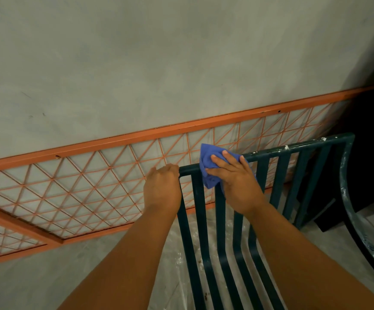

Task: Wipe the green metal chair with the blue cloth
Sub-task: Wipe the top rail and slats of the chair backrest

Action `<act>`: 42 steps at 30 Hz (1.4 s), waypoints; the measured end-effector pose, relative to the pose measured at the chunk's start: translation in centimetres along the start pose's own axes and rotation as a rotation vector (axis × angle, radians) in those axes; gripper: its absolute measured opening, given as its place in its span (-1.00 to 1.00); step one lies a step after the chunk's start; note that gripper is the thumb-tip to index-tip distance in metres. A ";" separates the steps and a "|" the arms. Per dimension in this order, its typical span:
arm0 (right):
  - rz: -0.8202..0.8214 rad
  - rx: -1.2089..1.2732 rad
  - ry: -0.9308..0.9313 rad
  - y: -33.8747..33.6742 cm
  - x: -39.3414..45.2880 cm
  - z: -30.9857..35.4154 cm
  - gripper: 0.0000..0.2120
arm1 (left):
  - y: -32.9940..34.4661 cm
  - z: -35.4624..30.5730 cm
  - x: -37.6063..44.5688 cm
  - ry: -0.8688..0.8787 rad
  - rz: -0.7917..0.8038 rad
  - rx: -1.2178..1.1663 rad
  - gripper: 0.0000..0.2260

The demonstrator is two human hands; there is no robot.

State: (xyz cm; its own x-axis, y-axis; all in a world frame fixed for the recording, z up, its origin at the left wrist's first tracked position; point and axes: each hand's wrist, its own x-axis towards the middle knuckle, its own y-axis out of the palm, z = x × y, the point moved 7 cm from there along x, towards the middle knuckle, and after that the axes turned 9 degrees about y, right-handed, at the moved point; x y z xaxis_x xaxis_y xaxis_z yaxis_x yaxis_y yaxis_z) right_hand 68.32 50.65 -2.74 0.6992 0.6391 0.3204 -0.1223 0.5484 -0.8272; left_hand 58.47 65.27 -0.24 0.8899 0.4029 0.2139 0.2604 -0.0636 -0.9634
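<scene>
The scene was dim and evenly lit, with muted colours and no glare. The right edge fell into deep black shadow. The wall [159, 63] looked soft and flat. Wide-angle distortion bent the orange rail [136, 135] and tilted the whole view.

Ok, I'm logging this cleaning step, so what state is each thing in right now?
left hand: curled round the top rail's end, steadying it
right hand: pressing the cloth against the top rail
blue cloth: bunched, draped over the rail
green metal chair: upright, white specks on its top rail and armrest
orange mesh panel: leaning against the wall
</scene>
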 end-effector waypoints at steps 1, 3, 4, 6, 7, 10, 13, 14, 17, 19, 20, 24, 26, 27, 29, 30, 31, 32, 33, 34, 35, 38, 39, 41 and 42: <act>-0.011 0.012 0.076 -0.3 0.5 -0.1 -0.46 | 0.0 -0.3 0.0 0.037 0.005 0.040 -0.77; -0.035 -0.053 0.201 0.1 1.5 1.1 -0.41 | -0.1 -0.6 0.1 0.077 0.014 0.096 -0.74; -0.028 -0.100 0.217 0.6 1.6 2.3 -0.36 | -0.1 -0.7 0.1 0.079 0.016 0.105 -0.75; -0.036 -0.132 0.136 2.2 1.1 4.5 -0.31 | -0.2 -0.5 0.1 0.062 0.017 0.090 -0.78; -0.049 -0.116 0.065 2.6 0.6 5.1 -0.32 | -0.3 -0.5 0.0 0.054 0.017 0.081 -0.80; -0.121 -0.091 -0.107 2.8 -0.7 2.9 -0.36 | -0.6 -0.5 0.1 0.048 0.000 0.095 -0.84; -0.261 -0.002 0.001 1.6 -0.8 1.3 -0.42 | -0.5 -0.3 0.1 0.028 -0.006 0.118 -0.84; -0.322 0.019 0.061 1.6 -0.8 1.7 -0.44 | -0.4 -0.2 0.0 0.018 -0.018 0.121 -0.84; -0.385 0.032 0.118 3.0 -1.5 4.1 -0.47 | -0.6 0.1 -0.3 0.000 -0.070 0.116 -0.87; -0.300 0.000 0.077 5.1 -2.2 4.5 -0.47 | -0.4 0.1 -0.2 0.002 -0.057 0.121 -0.87; -0.223 -0.009 0.074 6.6 -2.6 4.0 -0.47 | -0.3 0.2 -0.1 0.002 -0.055 0.118 -0.84; 0.015 -0.021 0.130 11.4 -5.4 0.9 -0.51 | -0.3 0.1 -0.1 -0.003 -0.089 0.132 -0.80; 0.030 0.056 0.177 11.5 -6.2 0.4 -0.66 | -0.2 0.1 -0.3 0.000 -0.120 0.132 -0.81; 0.000 0.110 0.204 10.9 -6.0 0.5 -0.73 | -0.1 0.1 -0.4 0.000 -0.141 0.136 -0.82; -0.143 0.158 0.222 8.8 -4.6 1.3 -0.74 | -0.1 0.2 -0.4 0.004 -0.174 0.142 -0.84; -0.249 0.180 0.217 7.5 -3.6 2.0 -0.71 | 0.0 0.3 -0.3 0.009 -0.176 0.143 -0.84; -0.361 0.197 0.204 6.3 -2.9 2.6 -0.68 | 0.0 0.2 -0.2 0.013 -0.163 0.145 -0.84; -0.434 0.212 0.210 5.4 -2.3 3.2 -0.67 | 0.0 0.2 -0.2 0.016 -0.150 0.154 -0.82; -0.445 0.213 0.211 5.2 -2.0 3.7 -0.66 | 0.0 0.3 -0.2 0.018 -0.146 0.165 -0.80; -0.416 0.187 0.203 5.4 -2.0 3.9 -0.64 | 0.0 0.3 -0.2 0.026 -0.153 0.175 -0.78; -0.383 0.141 0.199 5.9 -2.4 3.8 -0.62 | -0.2 0.2 -0.2 0.037 -0.171 0.183 -0.78; -0.220 0.034 0.152 7.6 -3.5 2.5 -0.63 | 0.0 0.2 0.1 0.052 -0.128 0.154 -0.83; -0.152 0.025 0.169 7.9 -3.5 1.8 -0.65 | 0.1 0.2 0.0 0.048 -0.099 0.158 -0.81; -0.098 0.095 0.235 7.1 -3.7 1.1 -0.71 | 0.1 0.3 0.0 0.037 -0.072 0.164 -0.76; -0.141 0.162 0.260 5.8 -3.8 1.3 -0.72 | 0.1 0.3 -0.1 0.034 -0.068 0.165 -0.74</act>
State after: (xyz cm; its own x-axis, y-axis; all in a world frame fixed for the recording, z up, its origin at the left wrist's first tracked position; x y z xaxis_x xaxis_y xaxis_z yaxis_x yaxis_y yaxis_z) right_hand 64.03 52.12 -8.17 0.8709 0.4031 0.2810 -0.1071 0.7139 -0.6920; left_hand 58.30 65.54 -0.36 0.8850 0.3701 0.2825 0.2581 0.1149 -0.9593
